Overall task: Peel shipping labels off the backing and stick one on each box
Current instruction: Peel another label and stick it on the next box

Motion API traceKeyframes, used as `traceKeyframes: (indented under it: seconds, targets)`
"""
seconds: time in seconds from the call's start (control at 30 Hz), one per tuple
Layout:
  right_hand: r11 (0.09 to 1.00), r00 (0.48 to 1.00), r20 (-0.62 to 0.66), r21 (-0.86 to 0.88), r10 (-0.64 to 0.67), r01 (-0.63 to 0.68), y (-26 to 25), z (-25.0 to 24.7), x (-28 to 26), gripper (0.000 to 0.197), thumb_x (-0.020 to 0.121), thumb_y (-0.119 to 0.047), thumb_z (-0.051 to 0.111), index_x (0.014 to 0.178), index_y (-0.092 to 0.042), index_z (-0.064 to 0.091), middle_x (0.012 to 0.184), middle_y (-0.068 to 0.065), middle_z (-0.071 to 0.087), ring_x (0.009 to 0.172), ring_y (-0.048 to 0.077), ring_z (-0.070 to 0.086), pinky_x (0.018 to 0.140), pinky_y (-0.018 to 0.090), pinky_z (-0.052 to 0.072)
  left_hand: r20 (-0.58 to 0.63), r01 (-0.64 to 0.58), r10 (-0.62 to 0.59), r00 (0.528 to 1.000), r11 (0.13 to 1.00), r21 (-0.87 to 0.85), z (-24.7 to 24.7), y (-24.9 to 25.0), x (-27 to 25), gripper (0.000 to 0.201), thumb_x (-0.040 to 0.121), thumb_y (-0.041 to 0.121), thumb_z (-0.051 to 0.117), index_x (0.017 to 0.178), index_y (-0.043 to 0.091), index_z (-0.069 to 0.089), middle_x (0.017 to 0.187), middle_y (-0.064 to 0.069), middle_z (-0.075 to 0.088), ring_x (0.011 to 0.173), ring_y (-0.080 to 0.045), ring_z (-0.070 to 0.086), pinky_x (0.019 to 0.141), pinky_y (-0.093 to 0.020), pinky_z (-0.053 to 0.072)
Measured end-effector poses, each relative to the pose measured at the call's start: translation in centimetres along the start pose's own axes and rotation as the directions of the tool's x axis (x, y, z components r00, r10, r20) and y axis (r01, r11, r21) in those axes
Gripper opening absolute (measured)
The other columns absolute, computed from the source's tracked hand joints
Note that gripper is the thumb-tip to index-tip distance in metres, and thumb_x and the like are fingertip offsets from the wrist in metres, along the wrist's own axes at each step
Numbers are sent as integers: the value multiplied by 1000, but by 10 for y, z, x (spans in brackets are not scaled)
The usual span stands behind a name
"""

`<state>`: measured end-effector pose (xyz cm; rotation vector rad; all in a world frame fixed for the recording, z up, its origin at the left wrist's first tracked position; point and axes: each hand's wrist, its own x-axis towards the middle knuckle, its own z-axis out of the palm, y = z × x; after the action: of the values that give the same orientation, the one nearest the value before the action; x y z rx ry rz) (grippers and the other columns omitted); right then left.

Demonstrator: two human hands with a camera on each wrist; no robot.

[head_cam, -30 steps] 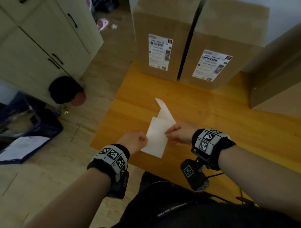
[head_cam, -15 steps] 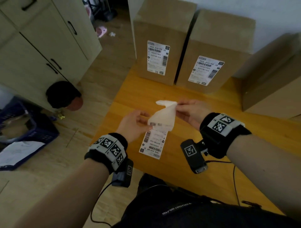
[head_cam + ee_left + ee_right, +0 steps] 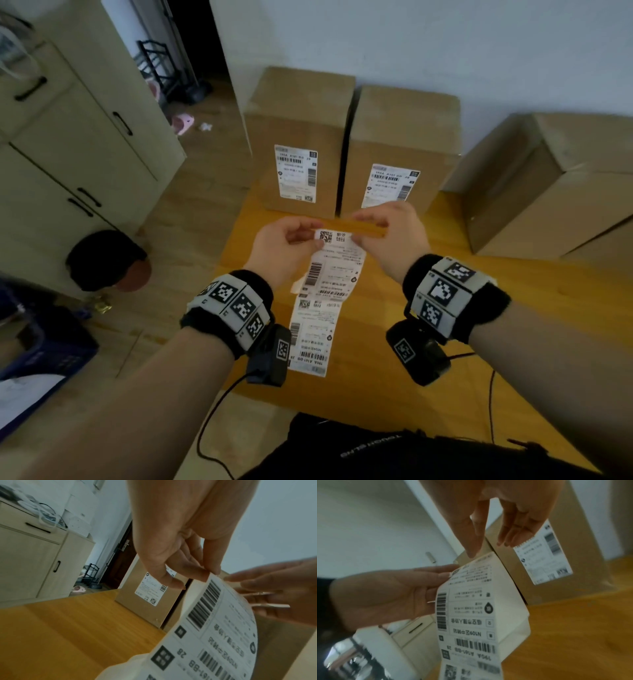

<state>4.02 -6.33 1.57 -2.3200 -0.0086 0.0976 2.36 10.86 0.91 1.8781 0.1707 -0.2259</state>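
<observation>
A white strip of printed shipping labels (image 3: pixel 325 301) hangs unfolded above the orange table (image 3: pixel 513 325). My left hand (image 3: pixel 317 240) pinches its top left edge, thumb on the printed side. My right hand (image 3: pixel 358 236) is at the top right corner. In the right wrist view its thumb tip touches the top edge of the strip (image 3: pixel 471 615) while its straight fingers (image 3: pixel 513 536) stand apart from the thumb. Two brown boxes (image 3: pixel 298 113) (image 3: pixel 404 130) stand at the table's back, each with a label (image 3: pixel 296 173) (image 3: pixel 390 185). A third box (image 3: pixel 548 192) at right shows no label.
Cream cabinets (image 3: pixel 68 154) line the left side, with a black round object (image 3: pixel 106 260) and a blue crate (image 3: pixel 34 342) on the wooden floor. A black cable (image 3: pixel 489 394) lies on the table's near right. A white device (image 3: pixel 385 649) sits low in the right wrist view.
The folded strip has opened out and now hangs full length, printed side toward me. Both hands have risen and moved toward the boxes.
</observation>
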Motion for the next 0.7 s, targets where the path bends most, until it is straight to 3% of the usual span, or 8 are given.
traceKeyframes:
  seconds: [0.1, 0.17, 0.3, 0.37, 0.5, 0.7]
  targets:
    - [979, 985, 67, -116, -161, 168, -12, -1, 1, 28, 83, -29, 65, 110, -27, 66, 101, -11, 52, 108, 15, 49, 96, 33, 41, 30, -29, 28, 999, 1000, 5, 2, 5, 6, 31, 81, 4, 69, 110, 13, 63, 88, 9, 67, 79, 3, 62, 58, -3, 46]
    - [961, 976, 101, -183, -193, 209, -17, 1, 5, 30, 83, -32, 64, 112, -25, 66, 104, -8, 57, 110, 15, 48, 93, 28, 39, 51, -39, 40, 998, 999, -9, 2, 7, 10, 36, 79, 4, 71, 113, 11, 61, 86, 8, 68, 78, 3, 64, 59, -4, 47]
    - [933, 972, 123, -279, -200, 228, -20, 5, 9, 30, 86, -35, 60, 114, -25, 65, 108, -2, 59, 112, 19, 46, 92, 30, 37, 113, -15, 19, 993, 999, -38, -2, 9, 17, 45, 79, 3, 69, 120, 16, 56, 89, 8, 69, 86, -1, 65, 69, -11, 49]
    - [930, 970, 105, -279, -218, 239, -21, 5, 10, 28, 87, -32, 59, 114, -25, 66, 108, -3, 60, 112, 19, 46, 94, 32, 38, 139, -1, 9, 990, 998, -58, -5, 10, 21, 39, 84, 6, 65, 120, 16, 56, 91, 5, 70, 86, -3, 66, 73, -14, 51]
    - [927, 969, 79, -285, -233, 246, -21, 8, 12, 26, 87, -28, 60, 112, -28, 66, 105, -7, 60, 110, 16, 47, 95, 32, 39, 143, 101, -73, 987, 974, -203, -7, 12, 30, 23, 91, 10, 55, 114, 14, 58, 89, -2, 70, 78, -9, 69, 70, -19, 56]
    - [916, 956, 41, -278, -289, 289, -21, 11, 13, 23, 85, -27, 62, 107, -25, 69, 100, -7, 63, 105, 15, 51, 94, 32, 39, 176, 221, -170, 970, 915, -339, -10, 10, 37, 20, 89, 10, 59, 109, 10, 57, 92, -9, 71, 80, -20, 70, 72, -31, 57]
